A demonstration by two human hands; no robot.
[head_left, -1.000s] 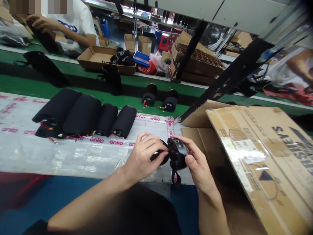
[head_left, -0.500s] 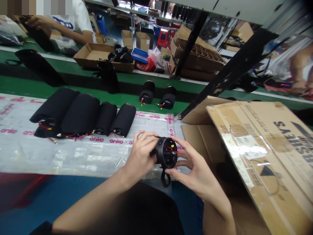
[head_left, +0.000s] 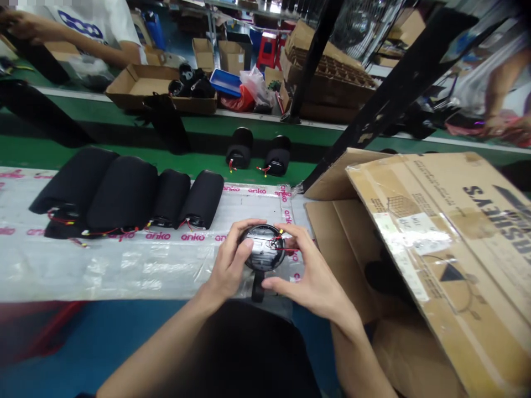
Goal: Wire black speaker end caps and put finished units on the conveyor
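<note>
My left hand [head_left: 228,265] and right hand [head_left: 309,282] grip a round black casing [head_left: 263,249] from both sides. The casing sits over the near part of a clear plastic sheet [head_left: 103,265] printed with pink "anko" lettering; I cannot tell whether it touches the sheet.

Finger state: both hands are closed on the casing. My left fingers [head_left: 244,226] curl over its upper left rim. My right fingers [head_left: 290,232] rest on its upper right rim, and my right thumb [head_left: 277,284] lies under its lower edge.

The open face of the casing points up toward me. Thin red wires [head_left: 282,246] run across its right side and out past the rim. A black strap loop [head_left: 258,287] hangs from its lower edge.

Four black padded cylinders [head_left: 122,199] lie side by side on the sheet, beyond my hands, with red wires at their near ends. Two more black cylinders [head_left: 239,148] stand on the green conveyor belt [head_left: 124,157] beyond the sheet. A large flattened cardboard sheet [head_left: 431,249] leans just right of my right hand. A co-worker's hand [head_left: 20,19] shows at the top left, across the belt.
</note>
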